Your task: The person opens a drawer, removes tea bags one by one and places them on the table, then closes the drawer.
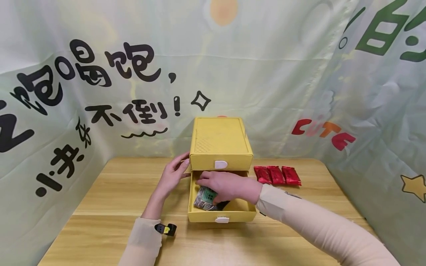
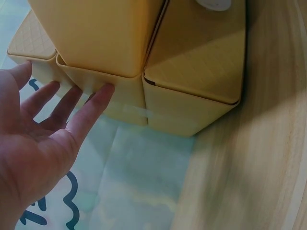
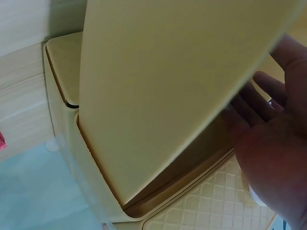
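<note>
A yellow two-drawer box (image 1: pixel 219 136) stands at the back of the table, its lower drawer (image 1: pixel 222 216) pulled out. Inside this drawer lies a packet (image 1: pixel 205 195) with a green label and a grey-and-black pattern. My right hand (image 1: pixel 226 186) reaches over the packet, fingers spread above its far edge and thumb down at its right side. In the right wrist view, a yellow panel partly hides that hand's fingers (image 3: pixel 259 103). Fingers fairly straight, my left hand (image 1: pixel 173 171) rests at the box's left side; its fingertips (image 2: pixel 106 91) meet the yellow wall.
Several red packets (image 1: pixel 277 175) lie in a row on the wooden table (image 1: pixel 110 207), right of the box. White tabs (image 1: pixel 220 164) mark the drawer fronts. Printed cloth (image 1: pixel 273 88) hangs behind and at both sides. A black device (image 1: pixel 166 229) sits at my left cuff.
</note>
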Available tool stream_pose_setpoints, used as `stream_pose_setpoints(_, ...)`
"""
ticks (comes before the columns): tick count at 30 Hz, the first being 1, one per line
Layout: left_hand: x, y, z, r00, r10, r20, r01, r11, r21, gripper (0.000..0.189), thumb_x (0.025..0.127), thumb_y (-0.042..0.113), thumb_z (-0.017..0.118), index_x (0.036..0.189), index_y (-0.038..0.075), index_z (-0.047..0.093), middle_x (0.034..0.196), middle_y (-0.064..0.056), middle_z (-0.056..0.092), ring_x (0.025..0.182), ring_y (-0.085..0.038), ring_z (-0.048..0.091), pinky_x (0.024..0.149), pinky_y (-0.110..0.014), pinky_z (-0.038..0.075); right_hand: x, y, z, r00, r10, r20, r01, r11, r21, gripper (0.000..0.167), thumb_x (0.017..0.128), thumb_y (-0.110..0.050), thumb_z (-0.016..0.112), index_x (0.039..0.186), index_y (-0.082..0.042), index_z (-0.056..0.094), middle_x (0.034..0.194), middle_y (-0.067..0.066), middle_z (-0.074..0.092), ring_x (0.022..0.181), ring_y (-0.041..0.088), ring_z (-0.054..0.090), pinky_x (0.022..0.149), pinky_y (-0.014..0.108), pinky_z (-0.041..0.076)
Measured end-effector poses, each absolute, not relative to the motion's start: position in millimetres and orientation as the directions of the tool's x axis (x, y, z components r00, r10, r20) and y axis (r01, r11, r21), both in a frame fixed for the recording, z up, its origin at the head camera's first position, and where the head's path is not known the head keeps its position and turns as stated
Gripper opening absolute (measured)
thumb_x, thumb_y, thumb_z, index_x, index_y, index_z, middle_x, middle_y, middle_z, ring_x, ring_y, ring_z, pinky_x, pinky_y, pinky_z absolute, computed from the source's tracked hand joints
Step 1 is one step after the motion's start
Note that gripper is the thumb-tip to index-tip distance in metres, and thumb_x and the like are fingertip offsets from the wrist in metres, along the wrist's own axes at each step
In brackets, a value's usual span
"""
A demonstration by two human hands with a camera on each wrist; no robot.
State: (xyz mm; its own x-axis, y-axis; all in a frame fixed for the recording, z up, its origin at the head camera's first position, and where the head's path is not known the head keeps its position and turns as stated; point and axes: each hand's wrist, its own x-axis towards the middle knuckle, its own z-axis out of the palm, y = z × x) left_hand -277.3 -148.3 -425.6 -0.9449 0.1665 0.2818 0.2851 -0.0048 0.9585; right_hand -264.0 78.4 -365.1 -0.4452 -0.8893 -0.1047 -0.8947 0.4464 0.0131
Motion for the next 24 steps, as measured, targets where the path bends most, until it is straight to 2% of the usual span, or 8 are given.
stream_pose_setpoints(9,-277,-148,-425,-0.949,0.162,0.271,0.274,-0.005,0.962,0.048,0.110,0.021,0.055,0.154,0.003,0.048,0.156,-0.021,0.046,0.134,-0.040,0.052,0.093,-0.043,0.064,-260,81,-365,-0.427,-0.903,-0.045,-0.903,0.423,0.073,0.071,0.078,-0.030,0.094,0.139,-0.009,0.065,0.123,0.005,0.056,0.105,0.014,0.059,0.096,0.022,0.057)
stream_pose_setpoints(12,-277,-147,-425,-0.950,0.160,0.268,0.271,-0.009,0.963,0.048,0.110,0.019,0.055,0.154,0.002,0.048,0.155,-0.022,0.045,0.134,-0.040,0.052,0.092,-0.043,0.064,-260,83,-365,-0.423,-0.906,-0.014,-0.905,0.421,0.056,0.065,0.077,-0.030,0.095,0.133,-0.010,0.068,0.117,0.004,0.055,0.100,0.013,0.058,0.093,0.022,0.057)
stream_pose_setpoints(19,-276,-146,-425,-0.951,0.156,0.268,0.269,-0.015,0.963,0.048,0.110,0.018,0.055,0.155,0.001,0.047,0.155,-0.023,0.046,0.134,-0.040,0.052,0.093,-0.045,0.064,-261,90,-368,-0.424,-0.904,0.054,-0.905,0.425,0.000,0.045,0.074,-0.028,0.097,0.109,-0.015,0.072,0.106,0.000,0.051,0.094,0.012,0.057,0.087,0.020,0.057)
stream_pose_setpoints(24,-276,-146,-425,-0.952,0.151,0.267,0.268,-0.015,0.963,0.048,0.110,0.018,0.055,0.154,0.001,0.047,0.155,-0.023,0.046,0.135,-0.040,0.052,0.093,-0.045,0.064,-259,94,-367,-0.452,-0.889,0.070,-0.891,0.446,-0.081,0.044,0.074,-0.027,0.097,0.104,-0.015,0.067,0.105,-0.002,0.051,0.096,0.012,0.057,0.088,0.022,0.057)
